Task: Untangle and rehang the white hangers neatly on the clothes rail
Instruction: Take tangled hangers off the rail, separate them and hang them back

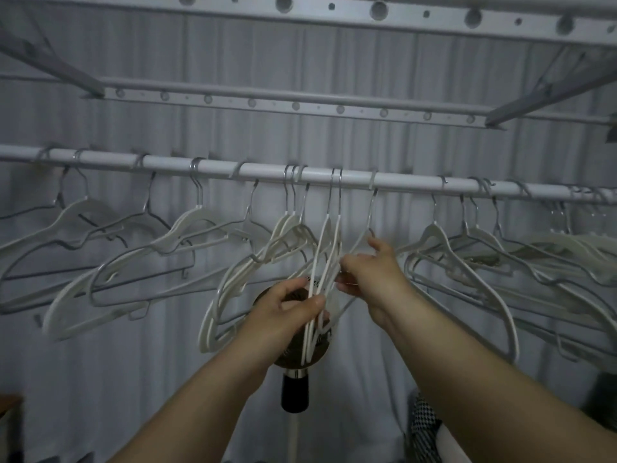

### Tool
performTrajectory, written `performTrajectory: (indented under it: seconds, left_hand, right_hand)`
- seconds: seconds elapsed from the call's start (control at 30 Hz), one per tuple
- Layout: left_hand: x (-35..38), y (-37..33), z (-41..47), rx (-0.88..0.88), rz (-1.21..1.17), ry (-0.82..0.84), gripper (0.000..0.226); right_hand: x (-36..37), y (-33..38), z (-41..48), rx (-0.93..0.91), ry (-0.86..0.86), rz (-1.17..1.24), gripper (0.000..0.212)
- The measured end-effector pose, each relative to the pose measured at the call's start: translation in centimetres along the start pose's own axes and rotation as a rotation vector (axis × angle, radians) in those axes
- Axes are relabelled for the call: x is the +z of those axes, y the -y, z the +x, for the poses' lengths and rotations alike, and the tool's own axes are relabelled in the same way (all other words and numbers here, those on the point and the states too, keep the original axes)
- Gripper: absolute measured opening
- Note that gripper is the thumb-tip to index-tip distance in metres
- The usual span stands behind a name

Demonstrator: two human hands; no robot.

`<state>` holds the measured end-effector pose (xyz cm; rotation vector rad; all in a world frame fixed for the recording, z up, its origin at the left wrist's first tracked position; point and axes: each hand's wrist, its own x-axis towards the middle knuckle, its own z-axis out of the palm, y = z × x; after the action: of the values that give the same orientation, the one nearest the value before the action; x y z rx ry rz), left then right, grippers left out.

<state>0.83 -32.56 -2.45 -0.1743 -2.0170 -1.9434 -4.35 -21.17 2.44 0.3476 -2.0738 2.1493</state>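
A white clothes rail runs across the view with several white hangers hooked on it. In the middle hangs a tangled bunch of white hangers, turned nearly edge-on. My left hand is closed around the lower arms of that bunch. My right hand pinches the bunch from the right, index finger raised against a thin wire hanger. More hangers hang spread out at the left, and a crowded group overlaps at the right.
A small fan on a pole stands right behind my hands. A grey curtain fills the background. Perforated metal rack bars cross overhead. Checked fabric lies at the lower right.
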Motion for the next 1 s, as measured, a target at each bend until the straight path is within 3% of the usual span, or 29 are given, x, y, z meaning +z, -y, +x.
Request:
performTrajectory:
  seconds: [0.23,0.43,0.53,0.7,0.8,0.87,1.0]
  left_hand:
    - [0.1,0.0,0.3,0.004,-0.012,0.025,0.038]
    - [0.3,-0.5,0.3,0.010,-0.056,0.186,0.021]
    - [0.0,-0.5,0.4,0.015,-0.049,0.197,0.018]
    - [0.1,-0.7,0.2,0.010,0.033,0.205,0.018]
    - [0.1,-0.4,0.4,0.032,0.142,0.109,0.024]
    - [0.1,0.2,0.6,0.069,0.248,0.058,0.042]
    - [0.0,0.6,0.9,0.183,0.761,-0.053,0.062]
  right_hand:
    - [-1.5,0.8,0.0,0.076,-0.070,0.096,0.056]
    - [-0.9,0.7,0.0,0.099,-0.017,0.036,0.059]
    - [-1.1,0.8,0.2,0.125,0.011,0.109,0.057]
    - [-0.9,0.7,-0.5,0.123,0.066,0.017,0.060]
    - [-1.4,0.5,-0.4,0.112,0.070,0.000,0.065]
    - [-2.0,0.5,-0.3,0.094,0.046,-0.013,0.061]
    - [-3.7,0.3,-0.2,0.046,-0.015,-0.126,0.056]
